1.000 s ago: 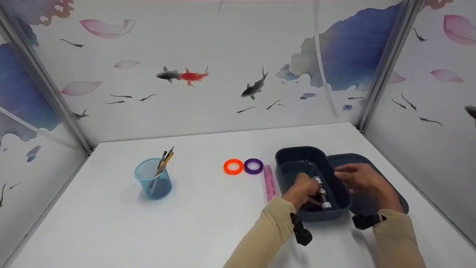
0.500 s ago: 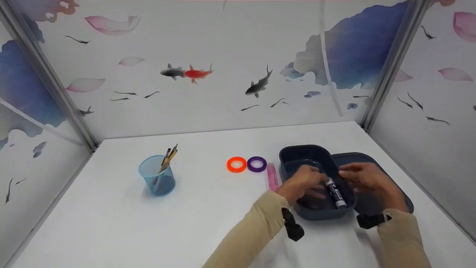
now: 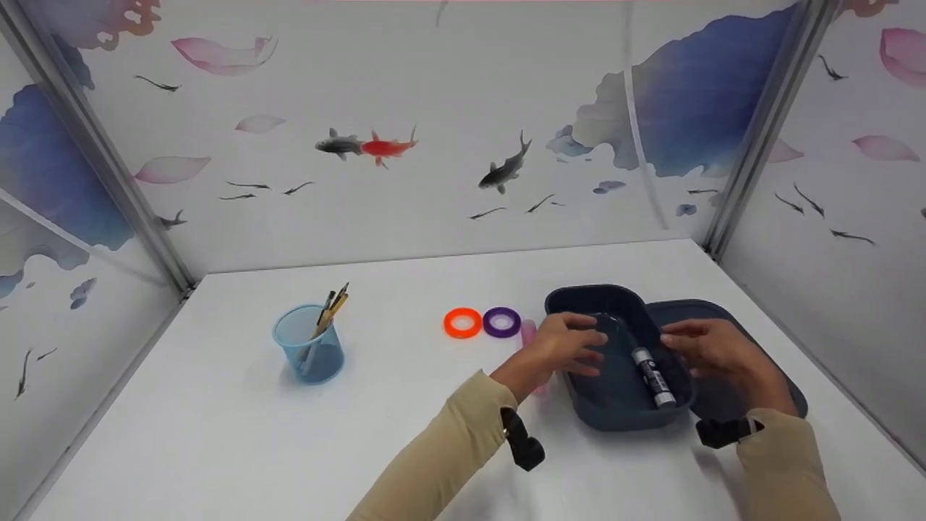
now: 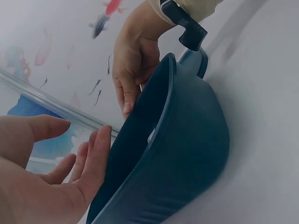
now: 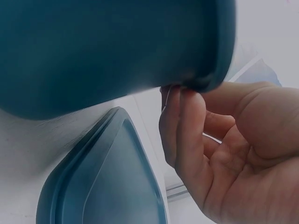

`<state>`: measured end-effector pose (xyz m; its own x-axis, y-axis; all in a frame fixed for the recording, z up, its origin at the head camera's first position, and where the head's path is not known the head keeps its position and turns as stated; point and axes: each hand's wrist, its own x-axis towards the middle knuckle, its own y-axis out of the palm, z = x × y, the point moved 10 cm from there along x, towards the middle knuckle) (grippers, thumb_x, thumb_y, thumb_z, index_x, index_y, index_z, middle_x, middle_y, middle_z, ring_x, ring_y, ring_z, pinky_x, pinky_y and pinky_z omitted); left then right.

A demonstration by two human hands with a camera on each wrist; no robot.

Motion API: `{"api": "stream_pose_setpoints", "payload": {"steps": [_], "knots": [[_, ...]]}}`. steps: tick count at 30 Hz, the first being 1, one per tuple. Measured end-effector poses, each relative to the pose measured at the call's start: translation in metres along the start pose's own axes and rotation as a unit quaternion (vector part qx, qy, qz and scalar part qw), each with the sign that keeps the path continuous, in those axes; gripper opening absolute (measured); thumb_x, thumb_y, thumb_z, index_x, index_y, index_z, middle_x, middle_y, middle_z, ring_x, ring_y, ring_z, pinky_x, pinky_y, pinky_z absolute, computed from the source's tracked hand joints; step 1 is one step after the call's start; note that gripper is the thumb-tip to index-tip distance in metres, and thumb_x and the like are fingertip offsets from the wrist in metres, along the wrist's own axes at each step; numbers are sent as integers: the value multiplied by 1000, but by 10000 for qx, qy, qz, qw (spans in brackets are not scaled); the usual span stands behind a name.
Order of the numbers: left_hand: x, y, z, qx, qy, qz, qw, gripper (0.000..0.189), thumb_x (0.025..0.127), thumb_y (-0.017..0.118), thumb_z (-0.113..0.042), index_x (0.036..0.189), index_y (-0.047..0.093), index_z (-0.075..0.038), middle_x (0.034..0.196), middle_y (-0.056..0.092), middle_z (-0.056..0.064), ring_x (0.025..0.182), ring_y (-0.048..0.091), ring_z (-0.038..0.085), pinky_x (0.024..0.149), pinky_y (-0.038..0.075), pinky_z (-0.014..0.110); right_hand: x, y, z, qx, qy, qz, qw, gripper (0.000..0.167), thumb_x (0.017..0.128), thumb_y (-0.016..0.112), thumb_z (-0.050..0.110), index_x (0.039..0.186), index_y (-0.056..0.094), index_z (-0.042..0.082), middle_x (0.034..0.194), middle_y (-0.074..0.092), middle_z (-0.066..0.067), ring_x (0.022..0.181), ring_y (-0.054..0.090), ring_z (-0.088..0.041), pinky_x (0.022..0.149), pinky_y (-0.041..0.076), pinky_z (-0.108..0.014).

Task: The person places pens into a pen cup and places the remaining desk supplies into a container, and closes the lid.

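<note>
A dark blue box [image 3: 608, 405] stands on the right part of the table. In it lies a black tube with white ends [image 3: 653, 377], which looks like a glue stick. My left hand [image 3: 561, 344] is over the box's left side, fingers spread and apart, holding nothing. In the left wrist view, the fingers of this left hand [image 4: 60, 172] are beside the box rim. My right hand [image 3: 712, 354] pinches the right rim; in the right wrist view, its fingers [image 5: 191, 121] press under the rim from outside while the thumb passes behind it.
A dark blue lid [image 3: 731, 405] lies to the right of the box. On its left are a pink stick-like thing [image 3: 529, 333], partly hidden, a purple ring [image 3: 501, 323] and an orange ring [image 3: 462, 323]. Farther left stands a light blue cup [image 3: 311, 347] holding pencils [image 3: 331, 312].
My left hand has come up out of the box and moved left, leaving the tube inside. My right hand stays at the right rim.
</note>
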<state>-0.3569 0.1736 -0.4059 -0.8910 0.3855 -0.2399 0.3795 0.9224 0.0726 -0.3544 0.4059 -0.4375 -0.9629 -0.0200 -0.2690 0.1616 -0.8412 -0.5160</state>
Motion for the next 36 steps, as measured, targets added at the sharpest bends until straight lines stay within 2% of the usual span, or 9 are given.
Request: {"api": "stream_pose_setpoints", "payload": {"steps": [3,6,10,18,22,25,30,36], "knots": [[2,-7,-1,-64,174,-13,9998,37,89,72,-6,124,63,-5,106,75,16,82,75,25,73,65,41,-1,-1,0,-28,-9,-13,10000,73,95,64,46,149,44,1,139,59,-19,109,64,-16,82,58,-30],[3,-17,-2,-39,314,-60,9995,38,89,72,-8,126,63,-6,107,75,14,83,74,25,72,65,39,-1,-1,1,-44,-9,-6,10000,74,95,64,47,149,43,2,141,57,-20,111,64,-17,83,58,-31],[3,-33,-1,56,384,-203,9990,39,91,72,-13,128,63,-7,109,74,14,89,75,28,71,65,36,-1,0,0,20,-18,9,10000,73,95,65,46,149,44,2,139,59,-18,109,64,-15,82,58,-30],[4,-56,6,-46,411,-398,9984,43,93,71,-21,132,60,-7,119,69,19,84,72,22,67,65,34,-1,1,0,105,-4,6,9999,71,95,65,44,148,45,1,135,61,-16,103,64,-13,81,57,-30],[5,-65,12,-66,476,-586,9971,41,92,72,-24,129,62,-9,120,69,20,85,74,23,65,64,33,-1,1,0,91,13,-6,10000,72,96,65,45,149,44,2,139,58,-19,106,64,-14,82,57,-30],[9,-75,16,47,530,-776,9956,40,92,71,-24,128,63,-8,114,72,17,88,75,26,66,64,32,-1,1,-1,93,45,-25,9999,72,95,65,46,149,44,2,139,58,-18,107,64,-15,83,57,-30],[16,-94,18,449,636,-1173,9900,39,90,74,-23,124,64,-8,103,70,11,86,74,26,68,64,31,1,2,-1,115,-14,-3,9999,71,96,65,44,148,44,1,128,64,-10,101,63,-13,80,57,-30],[21,-109,14,753,710,-1412,9846,45,86,78,-21,125,62,-4,106,68,13,93,72,31,68,65,34,3,1,0,106,-94,-21,9999,69,96,66,39,147,45,-2,110,68,2,92,63,-10,74,57,-30]]}}
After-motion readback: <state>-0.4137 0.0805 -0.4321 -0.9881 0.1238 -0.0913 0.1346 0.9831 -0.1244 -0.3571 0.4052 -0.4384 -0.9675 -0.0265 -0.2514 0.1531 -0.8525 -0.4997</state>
